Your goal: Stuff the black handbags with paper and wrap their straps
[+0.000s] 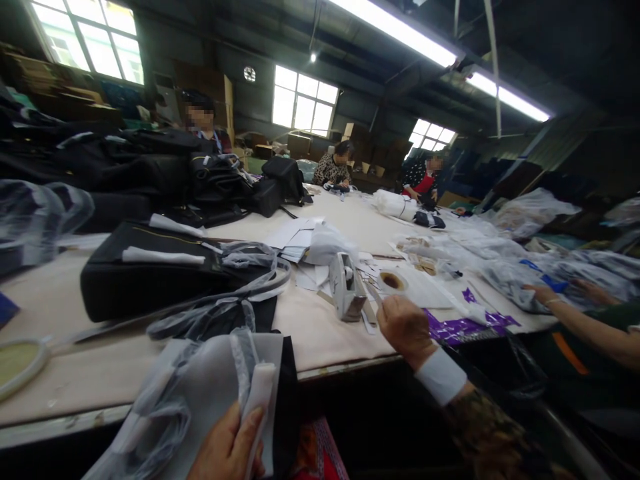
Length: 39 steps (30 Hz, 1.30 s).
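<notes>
My left hand (pixel 227 443) is closed on a rolled strip of white foam (pixel 263 387), thumb pressed along its side. Behind that roll is a bag (pixel 287 393) of black material, partly covered by a translucent white sheet (pixel 205 373). A plastic-wrapped strap (pixel 243 360) runs down beside the roll. Over the table, my right hand (pixel 407 327) has its fingers curled together; whether something small is in them is hidden. Just left of it stands a grey tape dispenser (pixel 345 290). A roll of tape (pixel 393 280) lies behind the hand.
A black handbag (pixel 150 267) with wrapped handles lies on the table (pixel 320 347), before piled black bags (pixel 150 167). Paper sheets (pixel 295 237) and purple plastic (pixel 455 327) lie around. At right, a co-worker's hands (pixel 545 293) touch clear plastic bags. Other people work at the far side.
</notes>
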Each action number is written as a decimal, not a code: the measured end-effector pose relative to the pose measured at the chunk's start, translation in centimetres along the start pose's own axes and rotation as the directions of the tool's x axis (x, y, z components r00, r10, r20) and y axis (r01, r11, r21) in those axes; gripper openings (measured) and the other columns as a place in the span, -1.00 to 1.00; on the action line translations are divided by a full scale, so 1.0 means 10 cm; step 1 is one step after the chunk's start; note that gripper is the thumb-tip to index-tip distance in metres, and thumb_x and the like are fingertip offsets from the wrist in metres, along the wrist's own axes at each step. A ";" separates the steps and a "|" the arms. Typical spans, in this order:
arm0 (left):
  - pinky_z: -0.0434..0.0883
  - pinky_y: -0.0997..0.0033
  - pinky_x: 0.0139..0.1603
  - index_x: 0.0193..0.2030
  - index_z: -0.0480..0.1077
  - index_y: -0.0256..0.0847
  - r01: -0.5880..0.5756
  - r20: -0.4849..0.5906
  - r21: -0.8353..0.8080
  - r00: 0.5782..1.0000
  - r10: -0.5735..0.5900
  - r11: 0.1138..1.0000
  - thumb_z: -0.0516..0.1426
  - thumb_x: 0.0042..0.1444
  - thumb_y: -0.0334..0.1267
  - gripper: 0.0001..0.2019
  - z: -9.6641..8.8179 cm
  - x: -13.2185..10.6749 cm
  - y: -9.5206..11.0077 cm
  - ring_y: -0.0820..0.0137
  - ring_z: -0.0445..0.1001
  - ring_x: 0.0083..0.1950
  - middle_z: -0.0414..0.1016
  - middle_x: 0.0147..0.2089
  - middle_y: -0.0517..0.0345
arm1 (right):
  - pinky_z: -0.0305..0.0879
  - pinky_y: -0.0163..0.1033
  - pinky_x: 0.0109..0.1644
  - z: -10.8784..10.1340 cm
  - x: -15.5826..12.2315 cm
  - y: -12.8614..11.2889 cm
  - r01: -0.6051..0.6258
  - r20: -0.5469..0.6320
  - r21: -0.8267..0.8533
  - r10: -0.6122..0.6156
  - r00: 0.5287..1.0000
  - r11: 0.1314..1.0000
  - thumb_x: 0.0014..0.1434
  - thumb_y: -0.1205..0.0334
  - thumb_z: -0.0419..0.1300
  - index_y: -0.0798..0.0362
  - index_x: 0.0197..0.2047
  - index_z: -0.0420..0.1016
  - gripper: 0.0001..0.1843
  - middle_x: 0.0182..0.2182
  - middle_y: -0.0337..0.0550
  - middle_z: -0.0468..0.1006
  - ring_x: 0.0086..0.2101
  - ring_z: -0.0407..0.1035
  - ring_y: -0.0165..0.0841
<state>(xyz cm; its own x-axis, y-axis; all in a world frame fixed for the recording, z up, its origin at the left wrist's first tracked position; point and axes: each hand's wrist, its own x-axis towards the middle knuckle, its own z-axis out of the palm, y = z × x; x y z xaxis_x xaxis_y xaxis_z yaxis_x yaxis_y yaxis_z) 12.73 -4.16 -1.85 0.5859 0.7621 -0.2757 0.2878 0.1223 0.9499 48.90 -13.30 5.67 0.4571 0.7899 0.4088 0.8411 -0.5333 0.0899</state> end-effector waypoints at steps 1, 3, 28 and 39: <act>0.37 0.40 -0.48 -0.29 0.33 -0.15 -0.001 0.002 -0.002 1.000 0.001 1.000 0.01 0.17 0.34 -0.47 0.00 0.01 -0.01 0.32 0.43 -0.56 0.37 -0.63 0.26 | 0.15 -0.18 -0.21 -0.06 -0.07 -0.19 0.042 0.037 0.041 -0.044 0.998 0.998 0.24 0.26 0.08 0.10 -0.38 0.49 -0.79 -0.38 0.11 0.54 -0.29 0.39 -0.16; 0.36 0.40 -0.49 -0.29 0.32 -0.15 -0.001 0.011 0.004 1.000 0.001 1.000 0.00 0.17 0.34 -0.47 -0.01 0.02 -0.01 0.32 0.43 -0.56 0.37 -0.61 0.25 | 0.15 -0.19 -0.24 -0.08 -0.16 -0.61 0.014 0.163 0.220 -0.051 0.985 0.975 0.20 0.28 0.10 0.10 -0.40 0.49 -0.81 -0.39 0.09 0.55 -0.34 0.40 -0.20; 0.31 0.42 -0.49 -0.25 0.32 -0.17 -0.014 0.088 -0.025 0.996 0.016 1.000 -0.01 0.21 0.25 -0.53 -0.19 -0.10 0.11 0.36 0.38 -0.56 0.36 -0.60 0.27 | 0.31 -0.04 -0.06 0.92 0.28 -1.05 -0.159 0.396 0.422 -0.023 0.918 0.893 0.01 0.33 0.33 0.05 -0.24 0.55 -0.82 -0.29 0.00 0.56 -0.19 0.45 -0.10; 0.31 0.43 -0.51 -0.23 0.33 -0.18 0.006 0.083 -0.043 0.997 -0.003 0.999 0.01 0.17 0.30 -0.49 -0.19 -0.11 0.13 0.37 0.38 -0.55 0.35 -0.57 0.27 | 0.31 -0.22 -0.37 0.81 0.26 -1.18 -0.354 0.458 0.772 -0.075 0.886 0.529 0.10 0.00 0.15 0.02 -0.48 0.42 -0.72 -0.58 -0.23 0.45 -0.45 0.38 -0.27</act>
<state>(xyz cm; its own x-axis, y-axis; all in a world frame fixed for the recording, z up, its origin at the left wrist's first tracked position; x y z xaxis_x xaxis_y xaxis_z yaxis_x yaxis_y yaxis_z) 11.00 -3.63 -0.05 0.6461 0.7062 -0.2897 0.2587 0.1545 0.9535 42.51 -2.51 -1.69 0.4741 0.8784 -0.0602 0.5061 -0.3278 -0.7978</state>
